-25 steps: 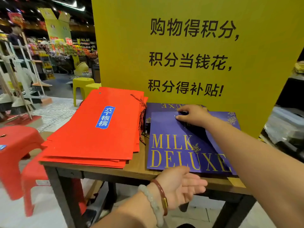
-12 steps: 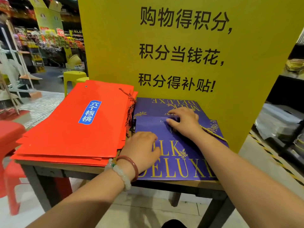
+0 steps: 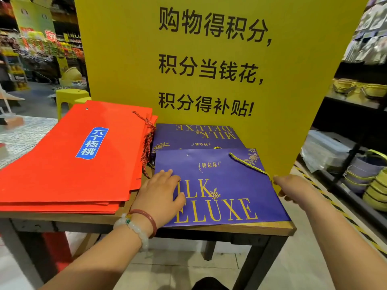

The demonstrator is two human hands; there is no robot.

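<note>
A flat purple paper bag [image 3: 226, 185] printed "MILK DELUXE" in gold lies on the right half of a wooden table [image 3: 240, 228], on top of another purple bag [image 3: 199, 135] turned the other way. A gold cord handle [image 3: 249, 165] trails over its upper right corner. My left hand [image 3: 161, 195], with two bracelets on the wrist, rests flat on the top bag's left side. My right hand [image 3: 293, 188] holds that bag's right edge, thumb on top; the fingers below are mostly hidden.
A stack of flat red paper bags [image 3: 73, 164] with a blue label fills the table's left half. A tall yellow sign board [image 3: 209, 59] stands right behind the table. Dark shelves with baskets [image 3: 372, 185] run along the right, and a yellow stool [image 3: 71, 97] stands far left.
My right hand has left the bag's top near the cord hole and gone to its right edge. My left hand came up from below the table onto the bag's left side.
</note>
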